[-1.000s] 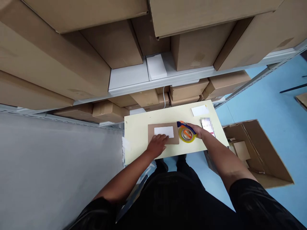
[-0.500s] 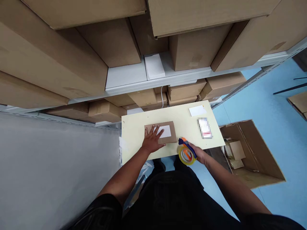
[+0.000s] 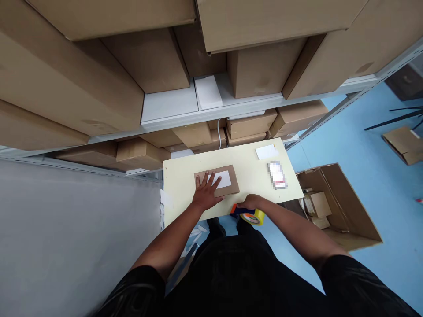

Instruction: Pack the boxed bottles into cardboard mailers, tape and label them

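Note:
A flat brown cardboard box [image 3: 234, 178] with a white label [image 3: 225, 178] on top lies on the pale yellow table [image 3: 180, 198]. My left hand [image 3: 207, 193] rests flat on the box's left part, fingers spread, partly over the label. My right hand [image 3: 253, 202] is wrapped round the dark blue and orange handle of a tape dispenser [image 3: 253, 216]. The dispenser, loaded with a yellowish roll of tape, is at the table's front edge, to the right of the box and apart from it. The palm side of the right hand is hidden.
A white card [image 3: 267, 152] and a pixelated phone-like item [image 3: 277, 175] lie on the table's right side. An opened carton [image 3: 350, 207] holding small boxes stands to the right. Shelves [image 3: 178, 115] stacked with cardboard boxes rise beyond the table.
My right hand has moved left and turned over, swinging the tape dispenser sideways nearer the box's front right corner. The left hand stays on the box. The whole view has shifted slightly.

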A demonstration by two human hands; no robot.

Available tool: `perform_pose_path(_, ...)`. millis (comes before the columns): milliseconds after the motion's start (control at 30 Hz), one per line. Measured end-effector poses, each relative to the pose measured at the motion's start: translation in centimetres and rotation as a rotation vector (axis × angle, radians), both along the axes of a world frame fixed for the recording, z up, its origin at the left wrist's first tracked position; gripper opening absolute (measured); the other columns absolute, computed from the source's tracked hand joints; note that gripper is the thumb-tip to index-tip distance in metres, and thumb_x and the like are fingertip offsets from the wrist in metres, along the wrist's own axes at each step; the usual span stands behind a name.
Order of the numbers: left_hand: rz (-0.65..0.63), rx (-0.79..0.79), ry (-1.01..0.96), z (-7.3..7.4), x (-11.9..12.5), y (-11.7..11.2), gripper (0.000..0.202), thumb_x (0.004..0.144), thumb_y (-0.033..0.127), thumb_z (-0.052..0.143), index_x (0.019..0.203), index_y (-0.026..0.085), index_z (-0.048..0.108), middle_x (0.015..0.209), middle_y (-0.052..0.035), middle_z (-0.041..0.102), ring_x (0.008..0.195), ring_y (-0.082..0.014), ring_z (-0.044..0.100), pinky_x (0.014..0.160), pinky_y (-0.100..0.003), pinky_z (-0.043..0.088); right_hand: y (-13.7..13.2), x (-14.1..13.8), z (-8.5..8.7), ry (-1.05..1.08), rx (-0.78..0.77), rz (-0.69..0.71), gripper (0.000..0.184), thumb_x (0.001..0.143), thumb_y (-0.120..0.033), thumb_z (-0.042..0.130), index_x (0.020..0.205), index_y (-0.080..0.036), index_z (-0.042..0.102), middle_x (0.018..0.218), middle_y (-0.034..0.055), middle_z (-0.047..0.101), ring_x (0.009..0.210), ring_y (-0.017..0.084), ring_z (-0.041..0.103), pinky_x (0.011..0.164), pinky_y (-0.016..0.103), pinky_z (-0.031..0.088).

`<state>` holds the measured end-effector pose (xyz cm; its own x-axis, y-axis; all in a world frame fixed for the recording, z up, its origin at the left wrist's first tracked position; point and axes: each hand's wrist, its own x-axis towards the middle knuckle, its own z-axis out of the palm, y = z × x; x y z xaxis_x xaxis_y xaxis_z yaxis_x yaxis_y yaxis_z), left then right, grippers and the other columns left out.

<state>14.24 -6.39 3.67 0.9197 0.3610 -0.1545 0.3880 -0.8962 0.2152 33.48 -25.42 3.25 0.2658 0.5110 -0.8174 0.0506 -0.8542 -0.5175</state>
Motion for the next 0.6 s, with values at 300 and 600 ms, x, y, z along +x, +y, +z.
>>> perform_pose_path(300, -0.021, -0.015, -0.057, -0.2, -0.6, 0.3, 0.100, 0.082, 0.076, 0.065, 0.164, 0.028, 0.032, 0.173, -0.0107, 0.019, 0.160, -0.0421, 0.008, 0.124, -0.068, -0.010, -6.3, 0.0, 2.4, -0.240, -0.146, 0.030, 0.053, 0.094, -0.058, 0.049, 0.073, -0.016, 0.073, 0.079, 0.0134, 0.076, 0.071, 0.024, 0.069, 0.062, 0.030, 0.043)
perform_pose_path(600, -0.034, -0.008, -0.121, -0.9, -1.0, 0.5, 0.094, 0.086, 0.073, 0.062, 0.162, 0.023, 0.036, 0.172, -0.0120, 0.024, 0.159, -0.0398, 0.014, 0.125, -0.068, -0.008, -5.1, 0.4, -1.7, -1.083, 0.031, 0.289, 0.041, 0.101, -0.044, 0.048, 0.109, -0.012, 0.070, 0.103, 0.0195, 0.073, 0.099, 0.032, 0.065, 0.092, 0.042, 0.040)
